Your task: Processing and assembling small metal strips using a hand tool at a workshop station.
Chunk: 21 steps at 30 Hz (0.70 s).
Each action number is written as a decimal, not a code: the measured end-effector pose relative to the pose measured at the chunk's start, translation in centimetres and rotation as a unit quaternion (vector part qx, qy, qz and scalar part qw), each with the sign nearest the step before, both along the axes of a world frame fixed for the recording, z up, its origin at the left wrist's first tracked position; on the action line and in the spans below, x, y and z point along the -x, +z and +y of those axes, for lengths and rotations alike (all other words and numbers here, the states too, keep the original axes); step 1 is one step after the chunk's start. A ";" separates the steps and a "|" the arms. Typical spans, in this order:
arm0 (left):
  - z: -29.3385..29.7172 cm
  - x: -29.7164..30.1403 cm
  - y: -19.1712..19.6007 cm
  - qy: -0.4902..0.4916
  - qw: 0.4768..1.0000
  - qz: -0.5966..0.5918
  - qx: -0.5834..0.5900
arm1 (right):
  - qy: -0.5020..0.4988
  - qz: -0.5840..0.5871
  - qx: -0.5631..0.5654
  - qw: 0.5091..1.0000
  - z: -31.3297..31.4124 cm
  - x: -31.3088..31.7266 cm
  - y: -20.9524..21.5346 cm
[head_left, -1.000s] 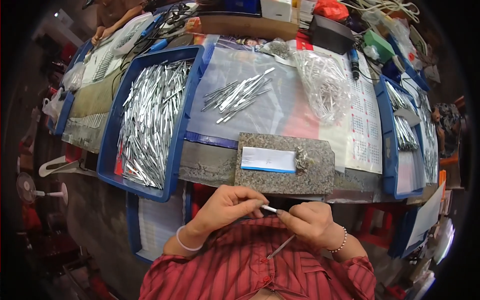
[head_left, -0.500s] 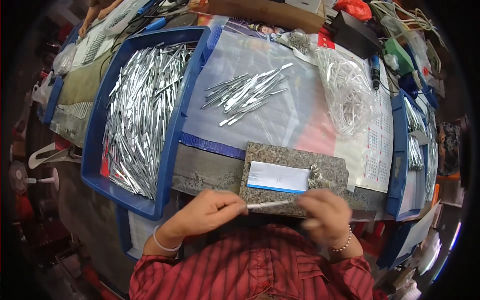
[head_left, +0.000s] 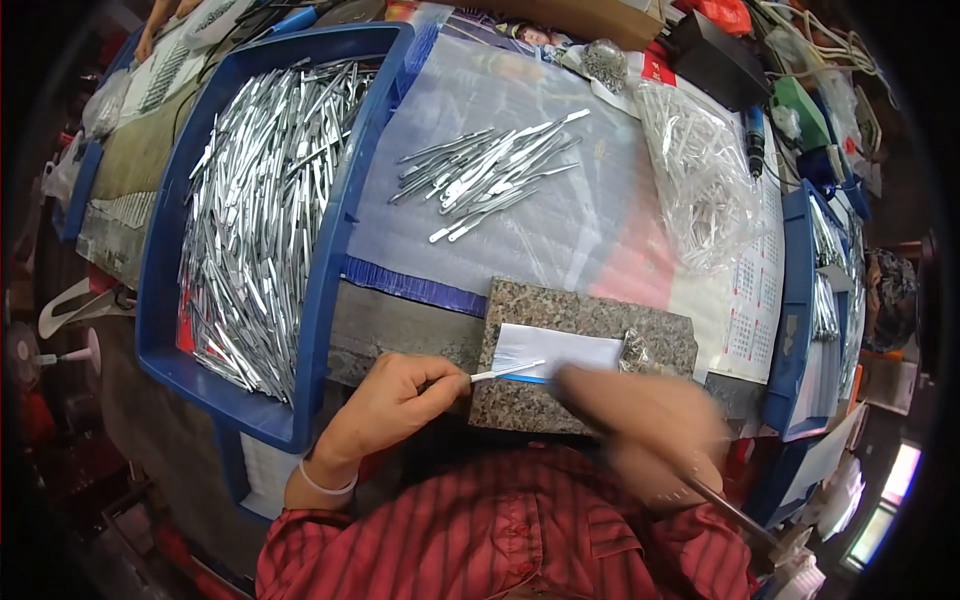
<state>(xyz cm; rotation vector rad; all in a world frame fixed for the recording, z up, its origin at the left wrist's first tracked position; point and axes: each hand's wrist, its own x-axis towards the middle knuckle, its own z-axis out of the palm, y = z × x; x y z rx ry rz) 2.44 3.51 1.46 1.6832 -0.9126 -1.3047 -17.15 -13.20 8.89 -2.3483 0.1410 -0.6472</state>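
My left hand (head_left: 395,398) is closed around one end of a slim silver metal strip (head_left: 512,370), whose free end lies over a white paper slip (head_left: 565,345) on a speckled stone slab (head_left: 655,325). My right hand (head_left: 655,420) is smeared by motion just right of the strip, over the slab's front edge. A long-handled tool (head_left: 735,515) runs through it, its shaft sticking out behind toward the lower right; its front end is a dark blur. Beyond the slab, a loose pile of similar strips (head_left: 485,180) lies on a plastic-covered sheet.
A deep blue tray (head_left: 325,340) full of metal strips stands at the left. To the right are a clear bag of white pieces (head_left: 700,180), a blue-handled driver (head_left: 754,140) and another blue tray (head_left: 800,380). A black box (head_left: 715,60) sits at the back.
My right hand has left the strip's right end and now carries a long-handled tool. The left hand keeps the strip, slightly farther left and up, its free end now over the paper slip.
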 end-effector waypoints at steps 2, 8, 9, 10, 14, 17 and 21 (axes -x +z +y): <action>0.0 -0.3 -0.3 0.004 1.000 0.003 0.011 | 0.054 0.107 -0.088 0.989 -0.7 -2.7 -3.3; 0.1 0.0 -0.1 0.003 1.000 -0.014 0.027 | 0.020 0.144 0.066 0.987 -0.4 -0.2 0.1; 0.4 0.0 0.1 0.001 1.000 -0.026 0.016 | 0.013 0.195 -0.041 0.980 0.4 -2.2 -2.5; 0.1 -0.1 0.3 -0.004 0.999 -0.041 0.012 | 0.013 0.193 -0.037 0.980 0.1 -1.9 -2.8; 0.0 -0.1 0.7 -0.034 0.993 -0.105 0.046 | -0.057 0.053 -0.168 0.983 -0.5 0.2 -2.6; 0.3 0.9 2.5 -0.036 0.971 -0.190 0.144 | -0.161 -0.031 -0.210 0.964 0.2 3.4 -2.4; -1.4 3.4 3.5 -0.013 0.951 -0.245 0.187 | -0.241 -0.143 -0.226 0.933 1.1 6.2 -2.3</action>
